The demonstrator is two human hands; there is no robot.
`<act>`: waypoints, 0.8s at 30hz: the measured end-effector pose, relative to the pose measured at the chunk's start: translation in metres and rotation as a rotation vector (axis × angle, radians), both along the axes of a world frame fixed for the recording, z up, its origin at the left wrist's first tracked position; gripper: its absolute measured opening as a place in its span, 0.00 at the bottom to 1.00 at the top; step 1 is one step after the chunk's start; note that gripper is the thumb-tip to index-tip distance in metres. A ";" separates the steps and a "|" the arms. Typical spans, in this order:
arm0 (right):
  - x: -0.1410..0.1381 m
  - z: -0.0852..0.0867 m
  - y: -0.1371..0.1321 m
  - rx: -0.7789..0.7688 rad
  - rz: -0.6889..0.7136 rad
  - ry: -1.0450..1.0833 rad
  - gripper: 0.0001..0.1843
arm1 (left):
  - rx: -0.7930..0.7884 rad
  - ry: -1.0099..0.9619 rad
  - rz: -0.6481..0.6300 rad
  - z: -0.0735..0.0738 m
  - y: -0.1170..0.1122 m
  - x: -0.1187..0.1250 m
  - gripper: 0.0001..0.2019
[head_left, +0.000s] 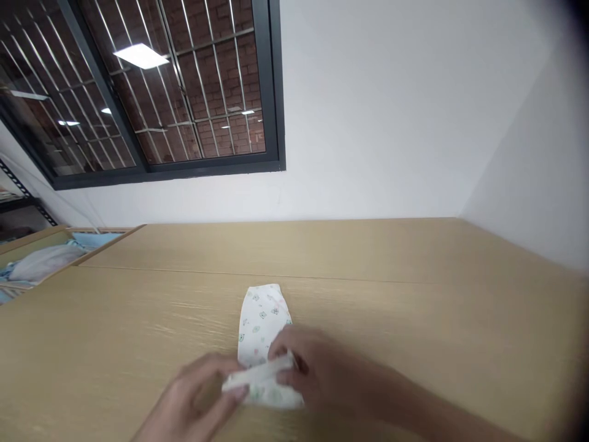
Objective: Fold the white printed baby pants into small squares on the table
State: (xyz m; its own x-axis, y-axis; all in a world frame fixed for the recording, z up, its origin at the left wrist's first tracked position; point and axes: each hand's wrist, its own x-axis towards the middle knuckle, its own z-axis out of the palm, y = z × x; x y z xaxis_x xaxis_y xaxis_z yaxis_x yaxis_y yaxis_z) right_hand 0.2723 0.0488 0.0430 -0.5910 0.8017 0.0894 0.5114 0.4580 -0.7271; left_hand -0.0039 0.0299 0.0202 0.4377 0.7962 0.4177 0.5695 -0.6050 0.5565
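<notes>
Both hands, left [202, 393] and right [313, 368], pinch the near end of a soft printed diaper [263, 325]; the rest stretches away on the woodgrain worktop [414, 319].

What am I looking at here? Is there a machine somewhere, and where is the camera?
There is no machine here: a person works with two bare hands. The one picture comes from a camera worn on the person's head, looking forward and down, so the arms enter from the bottom edge. The left hand and the right hand both grip the near end of what looks like a white diaper with small green prints. That end is folded over, and the far end lies flat on the light wooden table. The hands are blurred, so the exact finger positions are unclear. At the far left stands an open box holding pale cloth items. A barred window is above.
</notes>
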 end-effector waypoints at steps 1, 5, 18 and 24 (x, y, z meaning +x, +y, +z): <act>0.000 0.004 0.012 -0.026 -0.069 0.028 0.11 | -0.030 -0.041 0.050 0.001 0.012 0.004 0.09; -0.005 -0.007 0.070 -0.027 -0.253 0.173 0.15 | -0.138 -0.095 0.166 -0.012 0.072 0.023 0.18; -0.013 -0.077 0.158 0.221 -0.386 0.090 0.13 | 0.155 0.167 0.330 -0.060 0.097 0.067 0.23; -0.035 -0.051 0.094 0.470 0.017 -0.116 0.24 | 0.677 0.439 0.401 -0.157 0.010 0.083 0.29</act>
